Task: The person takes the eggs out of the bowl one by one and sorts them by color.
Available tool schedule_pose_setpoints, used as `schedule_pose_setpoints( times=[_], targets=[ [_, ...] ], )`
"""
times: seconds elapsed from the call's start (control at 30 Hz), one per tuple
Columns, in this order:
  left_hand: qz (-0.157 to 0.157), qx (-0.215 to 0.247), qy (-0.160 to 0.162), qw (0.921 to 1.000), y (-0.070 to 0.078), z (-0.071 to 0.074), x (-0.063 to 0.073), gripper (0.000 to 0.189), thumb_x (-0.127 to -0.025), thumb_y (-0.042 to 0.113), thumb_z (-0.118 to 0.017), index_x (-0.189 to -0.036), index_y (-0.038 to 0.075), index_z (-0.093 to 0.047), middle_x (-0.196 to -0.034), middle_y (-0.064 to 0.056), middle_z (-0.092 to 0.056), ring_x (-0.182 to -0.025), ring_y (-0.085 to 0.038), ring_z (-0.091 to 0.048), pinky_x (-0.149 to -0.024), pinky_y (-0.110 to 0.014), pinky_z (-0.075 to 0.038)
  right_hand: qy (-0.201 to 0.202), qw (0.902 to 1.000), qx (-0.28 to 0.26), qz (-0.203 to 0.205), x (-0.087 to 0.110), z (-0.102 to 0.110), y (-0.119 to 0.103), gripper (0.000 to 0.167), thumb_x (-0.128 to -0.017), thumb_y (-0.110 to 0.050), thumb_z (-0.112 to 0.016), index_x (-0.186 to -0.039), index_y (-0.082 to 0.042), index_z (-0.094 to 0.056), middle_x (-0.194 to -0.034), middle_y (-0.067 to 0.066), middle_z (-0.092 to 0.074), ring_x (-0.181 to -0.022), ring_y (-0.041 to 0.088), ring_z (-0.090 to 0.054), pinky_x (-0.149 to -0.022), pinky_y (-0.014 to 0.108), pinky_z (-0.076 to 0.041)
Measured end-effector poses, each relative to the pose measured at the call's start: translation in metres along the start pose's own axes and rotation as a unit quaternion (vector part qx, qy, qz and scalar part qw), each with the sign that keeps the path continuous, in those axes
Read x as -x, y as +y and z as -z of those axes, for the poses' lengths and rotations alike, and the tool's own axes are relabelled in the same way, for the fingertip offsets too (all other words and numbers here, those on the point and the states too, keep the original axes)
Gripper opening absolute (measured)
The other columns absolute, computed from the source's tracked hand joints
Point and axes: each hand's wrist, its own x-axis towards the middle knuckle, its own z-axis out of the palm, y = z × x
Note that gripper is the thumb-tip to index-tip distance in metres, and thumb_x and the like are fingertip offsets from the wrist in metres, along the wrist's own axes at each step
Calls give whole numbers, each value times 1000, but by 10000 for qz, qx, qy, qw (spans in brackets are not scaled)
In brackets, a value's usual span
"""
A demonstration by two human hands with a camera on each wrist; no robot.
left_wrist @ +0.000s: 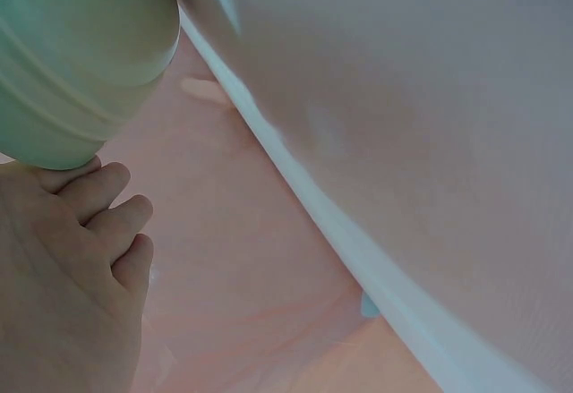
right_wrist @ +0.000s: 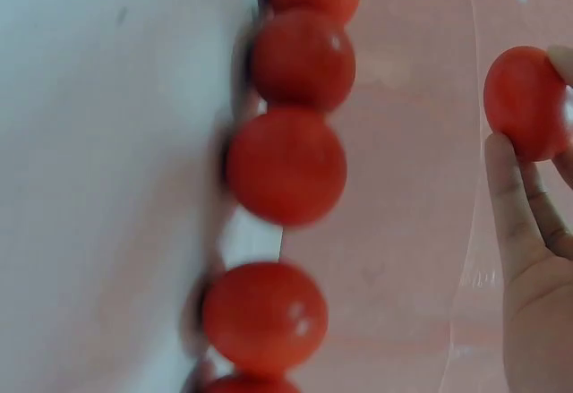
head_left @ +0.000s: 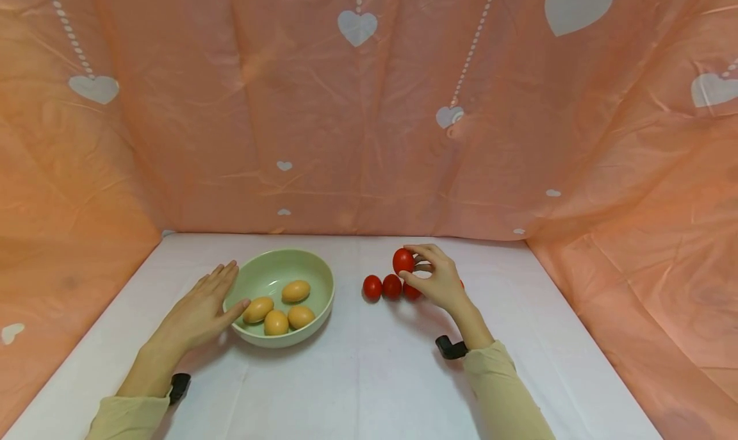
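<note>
My right hand [head_left: 435, 277] pinches a red egg [head_left: 403, 261] between thumb and fingertips, raised above a row of several red eggs [head_left: 372, 288] on the table. The right wrist view shows the held red egg [right_wrist: 526, 104] at its right edge and the row at the left, partly cut off by the frame. My left hand [head_left: 198, 312] rests against the left side of a light green bowl [head_left: 262, 267], fingers straight, thumb over the rim. Several yellow eggs [head_left: 276, 323] lie inside the bowl. In the left wrist view, the fingertips [left_wrist: 107, 178] touch the bowl's outer wall.
A white cloth covers the table [head_left: 346, 389]. Orange-pink curtains [head_left: 357, 107] with pale hearts enclose its back and both sides. Each wrist wears a black camera mount [head_left: 451, 348].
</note>
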Motion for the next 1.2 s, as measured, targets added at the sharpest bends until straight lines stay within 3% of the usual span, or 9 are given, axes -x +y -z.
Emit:
schedule_pose_setpoints(
  times=[0.13,0.3,0.53,0.8,1.2],
  targets=[
    [-14,23,23,10000,0,-1,0,83,-103,46,-61,-155,-13,-34,-162,-31,-34,-148,-53,-32,-120,-66,-29,143,9997,171,-130,5,16,1,51,-80,15,-80,-128,14,-64,-118,31,-63,-94,46,-68,-86,55,-61],
    [-14,18,-4,10000,0,-1,0,83,-103,46,-61,-155,-13,-34,-162,-31,-34,-148,-53,-31,-120,-66,-29,246,9974,444,-515,8,39,20,52,-84,5,-83,-133,6,-66,-122,23,-64,-102,38,-69,-91,44,-62],
    [38,-27,-14,10000,-2,1,1,83,-103,46,-61,-155,-14,-34,-162,-31,-34,-148,-53,-32,-119,-67,-29,283,9906,834,-1045,10,70,33,52,-87,-5,-84,-136,-2,-67,-124,18,-64,-103,37,-71,-92,36,-62],
    [14,-31,-25,10000,-2,2,0,83,-103,46,-60,-155,-14,-34,-162,-32,-33,-148,-53,-32,-119,-66,-29,205,9809,1248,-1478,18,89,44,50,-91,-10,-81,-138,0,-66,-125,21,-64,-108,39,-69,-96,51,-59],
    [22,8,-91,10000,-2,1,0,83,-104,46,-59,-156,-13,-32,-163,-32,-32,-149,-53,-30,-120,-66,-27,-4,9578,1954,-2109,30,113,54,51,-94,-17,-77,-140,-1,-64,-128,24,-65,-109,40,-68,-92,44,-59]
  ],
)
